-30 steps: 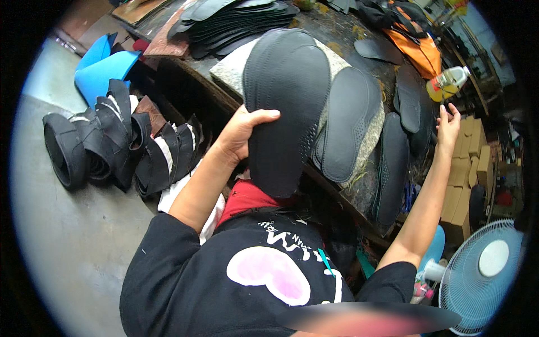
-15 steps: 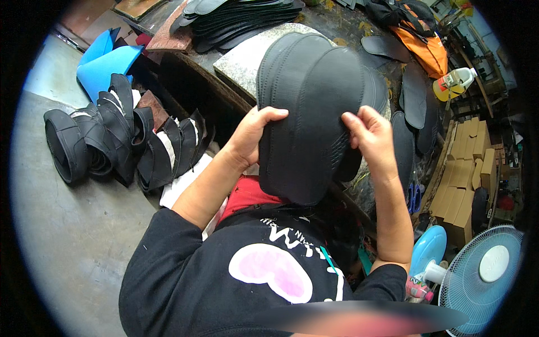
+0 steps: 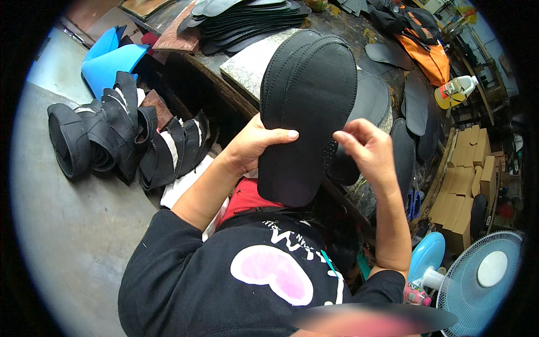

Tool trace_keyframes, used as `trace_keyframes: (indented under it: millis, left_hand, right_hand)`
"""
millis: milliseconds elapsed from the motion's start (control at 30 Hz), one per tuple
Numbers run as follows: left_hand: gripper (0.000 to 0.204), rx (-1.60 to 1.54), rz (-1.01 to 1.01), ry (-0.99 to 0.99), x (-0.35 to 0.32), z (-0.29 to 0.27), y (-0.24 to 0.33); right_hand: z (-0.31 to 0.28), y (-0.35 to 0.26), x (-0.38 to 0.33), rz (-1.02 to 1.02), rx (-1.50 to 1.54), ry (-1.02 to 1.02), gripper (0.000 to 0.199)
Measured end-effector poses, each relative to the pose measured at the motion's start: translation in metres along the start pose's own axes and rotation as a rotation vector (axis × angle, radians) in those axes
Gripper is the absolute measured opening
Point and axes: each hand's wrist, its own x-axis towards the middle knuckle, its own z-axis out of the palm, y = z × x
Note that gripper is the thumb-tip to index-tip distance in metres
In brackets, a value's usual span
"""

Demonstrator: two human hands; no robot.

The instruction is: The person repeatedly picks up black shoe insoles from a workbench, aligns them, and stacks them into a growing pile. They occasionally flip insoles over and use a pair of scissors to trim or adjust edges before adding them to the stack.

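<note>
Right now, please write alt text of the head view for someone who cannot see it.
A person's left grip holds a fanned stack of flat, black, sole-shaped pieces, while the right grip is at its right edge, contact unclear. Beyond, a larger pile of black pieces lies on a dark worktable; a blue fan stands lower right.

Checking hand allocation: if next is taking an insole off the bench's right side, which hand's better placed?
Right, likely: the right hand is nearer the bench insoles, while the left hand grips the insole stack by its left edge. Whether the right hand touches the stack is unclear.
</note>
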Motion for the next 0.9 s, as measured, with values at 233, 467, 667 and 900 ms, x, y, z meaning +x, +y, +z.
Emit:
trace_keyframes:
  millis: [233, 467, 667, 900]
  left_hand:
    - [0.037, -0.256, -0.018, 0.027, -0.001, -0.003, 0.003]
    - [0.038, -0.141, 0.000, 0.011, 0.000, 0.003, -0.004]
    - [0.036, -0.082, -0.012, 0.002, -0.001, 0.007, -0.009]
    - [0.036, -0.036, -0.071, 0.138, -0.002, 0.008, 0.002]
  right_hand:
    - [-0.007, 0.005, -0.001, 0.324, 0.505, 0.097, 0.021]
    - [-0.001, 0.011, -0.015, 0.279, 0.576, 0.092, 0.019]
    - [0.008, 0.006, -0.022, 0.327, 0.620, 0.022, 0.015]
    - [-0.013, 0.022, -0.021, 0.199, 0.702, 0.179, 0.025]
